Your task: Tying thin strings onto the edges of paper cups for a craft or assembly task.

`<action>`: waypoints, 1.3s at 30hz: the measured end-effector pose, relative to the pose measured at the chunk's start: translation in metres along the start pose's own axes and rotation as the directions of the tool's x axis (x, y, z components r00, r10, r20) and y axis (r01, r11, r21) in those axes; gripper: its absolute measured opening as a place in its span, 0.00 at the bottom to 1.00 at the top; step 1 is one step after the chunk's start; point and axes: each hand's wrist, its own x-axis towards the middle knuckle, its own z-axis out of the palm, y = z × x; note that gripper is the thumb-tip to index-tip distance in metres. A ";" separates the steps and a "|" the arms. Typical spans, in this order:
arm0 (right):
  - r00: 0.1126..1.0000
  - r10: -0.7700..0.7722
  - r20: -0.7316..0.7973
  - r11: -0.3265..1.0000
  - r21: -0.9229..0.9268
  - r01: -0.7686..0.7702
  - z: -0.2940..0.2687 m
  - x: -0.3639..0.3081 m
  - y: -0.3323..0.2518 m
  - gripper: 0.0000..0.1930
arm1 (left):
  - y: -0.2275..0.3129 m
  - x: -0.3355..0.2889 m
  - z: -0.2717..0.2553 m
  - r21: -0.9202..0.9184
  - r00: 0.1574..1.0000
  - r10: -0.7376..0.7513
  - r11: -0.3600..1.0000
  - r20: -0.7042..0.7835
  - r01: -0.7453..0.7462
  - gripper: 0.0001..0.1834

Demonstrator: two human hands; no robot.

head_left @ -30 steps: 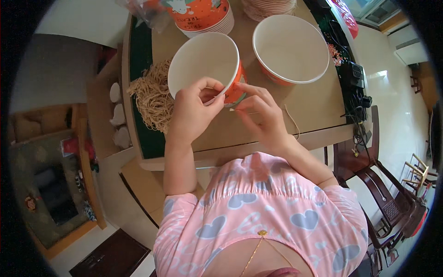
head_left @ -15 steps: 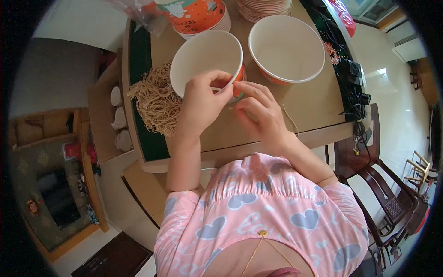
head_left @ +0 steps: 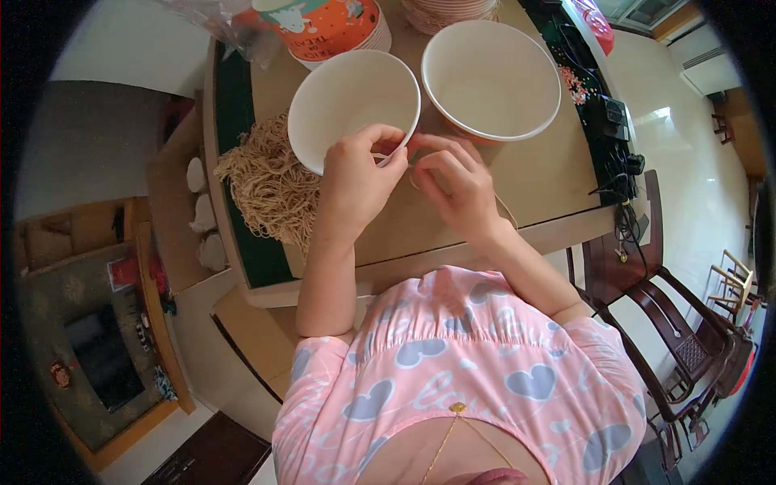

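Observation:
A white-lined paper bucket (head_left: 343, 101) with an orange outside stands tilted on the table. My left hand (head_left: 360, 182) pinches its near right rim, thumb outside and fingers over the edge. Close beside that rim, my right hand (head_left: 459, 184) has its fingers bent together on a thin tan cord (head_left: 508, 212); a stretch of the cord trails out past the wrist. The exact fingertip grip is partly hidden. To the right sits a second white-lined paper bucket (head_left: 491, 81), untouched. A tangled heap of tan cords (head_left: 271, 186) lies left of my left hand.
A stack of orange printed buckets (head_left: 327, 32) and another stack (head_left: 449, 14) stand at the back. Black cables and a dark device (head_left: 610, 117) line the table's right edge. An open cardboard box (head_left: 174, 218) is at the left, a wooden chair (head_left: 622, 259) at the right.
The view has shifted slightly, moving the table things a little left. My right fingers have drawn in closer together near the rim; my left hand keeps its pinch.

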 end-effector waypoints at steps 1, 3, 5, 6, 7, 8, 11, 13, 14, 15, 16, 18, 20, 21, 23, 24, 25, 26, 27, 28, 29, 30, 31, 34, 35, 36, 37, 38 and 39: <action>0.998 -0.060 -0.031 0.998 -0.020 0.059 -0.003 0.003 -0.002 0.08 | -0.001 0.000 0.001 -0.002 1.000 -0.002 1.000 0.003 0.002 0.09; 0.991 -0.118 -0.063 0.992 -0.045 0.115 -0.004 0.004 -0.001 0.08 | -0.003 0.001 0.002 -0.028 1.000 -0.012 1.000 0.003 0.012 0.09; 0.996 -0.074 0.044 0.997 -0.019 0.075 -0.005 0.001 0.001 0.07 | 0.000 0.000 0.003 0.005 1.000 -0.027 1.000 0.010 0.027 0.09; 0.996 -0.074 0.043 0.997 -0.020 0.074 -0.006 0.002 0.001 0.07 | 0.001 0.000 0.003 0.038 0.999 -0.045 0.998 0.011 0.045 0.09; 0.995 -0.095 0.025 0.994 -0.052 0.096 -0.007 0.003 0.001 0.07 | 0.000 0.001 0.003 0.039 0.999 -0.045 0.998 0.012 0.044 0.09; 0.993 -0.117 0.007 0.990 -0.083 0.118 -0.007 0.004 0.001 0.07 | -0.001 0.001 0.003 0.031 0.999 -0.041 0.999 0.014 0.041 0.09; 0.985 -0.139 0.101 0.984 -0.095 0.149 -0.007 0.000 0.007 0.07 | -0.001 0.002 0.004 0.039 1.000 -0.016 0.999 0.014 0.016 0.09; 0.987 -0.144 0.069 0.983 -0.104 0.151 -0.007 0.000 0.005 0.07 | -0.001 0.001 0.003 0.058 1.000 0.002 0.998 0.003 -0.002 0.09; 0.988 -0.148 0.037 0.982 -0.114 0.151 -0.006 0.000 0.005 0.07 | -0.001 0.001 0.003 0.039 1.000 -0.003 0.999 0.005 0.003 0.09; 0.988 -0.147 0.037 0.982 -0.114 0.150 -0.006 0.000 0.004 0.07 | -0.001 0.000 0.003 0.020 1.000 -0.008 1.000 0.010 0.008 0.09; 0.989 -0.144 0.045 0.984 -0.099 0.148 -0.007 0.001 0.003 0.08 | -0.001 0.000 0.003 0.020 1.000 -0.008 1.000 0.011 0.008 0.09; 0.989 -0.142 0.050 0.986 -0.086 0.146 -0.007 0.000 0.004 0.08 | -0.001 0.001 0.002 0.051 1.000 -0.013 0.999 -0.005 0.013 0.09; 0.992 -0.076 0.101 0.993 -0.085 0.085 -0.007 -0.003 0.007 0.08 | -0.002 0.001 0.003 0.048 1.000 -0.003 0.999 0.008 0.002 0.09; 0.992 -0.076 0.100 0.993 -0.083 0.085 -0.007 -0.002 0.006 0.08 | -0.004 0.000 0.003 0.046 1.000 0.001 0.999 0.016 -0.002 0.09; 0.999 0.032 -0.028 0.999 0.030 -0.031 -0.007 -0.002 0.004 0.07 | -0.005 -0.003 0.002 0.033 1.000 0.002 0.999 0.009 -0.003 0.10; 0.996 0.056 -0.067 0.997 0.053 -0.052 -0.006 -0.002 0.004 0.06 | -0.005 -0.003 0.002 0.016 1.000 0.009 1.000 0.010 -0.009 0.10; 0.995 0.061 -0.074 0.997 0.051 -0.057 -0.005 -0.001 0.004 0.06 | -0.005 -0.004 0.002 0.018 1.000 0.012 1.000 0.018 -0.012 0.10; 0.993 0.062 -0.095 0.995 0.081 -0.055 -0.003 0.000 0.005 0.06 | -0.004 -0.004 0.002 -0.023 1.000 -0.002 1.000 0.002 0.002 0.11; 0.991 0.063 -0.115 0.992 0.114 -0.049 -0.002 0.001 0.005 0.06 | -0.004 -0.005 0.000 -0.062 1.000 -0.017 0.998 -0.016 0.016 0.11; 0.991 0.066 -0.121 0.992 0.114 -0.052 0.000 0.002 0.004 0.06 | -0.004 -0.005 -0.001 -0.058 1.000 -0.015 0.998 -0.012 0.014 0.11; 0.990 0.072 -0.122 0.990 0.126 -0.056 0.002 0.003 0.003 0.06 | -0.004 -0.005 -0.003 -0.073 1.000 -0.021 0.997 -0.004 0.021 0.12; 0.990 0.077 -0.122 0.989 0.138 -0.060 0.003 0.005 0.004 0.06 | -0.005 -0.005 -0.004 -0.089 1.000 -0.027 0.996 0.002 0.027 0.13; 0.989 0.078 -0.125 0.989 0.138 -0.060 0.004 0.005 0.004 0.06 | -0.004 -0.004 -0.004 -0.086 1.000 -0.026 0.996 0.004 0.026 0.13; 0.988 0.093 -0.121 0.983 0.171 -0.071 0.007 0.007 0.006 0.07 | -0.003 -0.004 -0.002 -0.099 1.000 0.004 0.995 0.004 -0.003 0.14; 0.988 0.090 -0.123 0.983 0.170 -0.069 0.007 0.008 0.005 0.07 | -0.003 -0.003 -0.002 -0.122 1.000 -0.017 0.992 0.017 0.019 0.14; 0.988 0.087 -0.125 0.983 0.170 -0.066 0.007 0.008 0.005 0.07 | -0.003 -0.004 -0.002 -0.145 0.999 -0.038 0.989 0.030 0.042 0.14; 0.988 0.087 -0.126 0.983 0.170 -0.065 0.007 0.008 0.005 0.07 | -0.003 -0.004 -0.001 -0.144 0.999 -0.038 0.989 0.030 0.042 0.14; 0.988 0.086 -0.126 0.983 0.173 -0.064 0.007 0.009 0.006 0.07 | -0.004 -0.003 -0.001 -0.153 0.999 -0.029 0.988 0.029 0.033 0.14; 0.988 0.086 -0.126 0.982 0.176 -0.063 0.007 0.009 0.006 0.07 | -0.004 -0.004 -0.001 -0.163 0.999 -0.020 0.986 0.029 0.024 0.14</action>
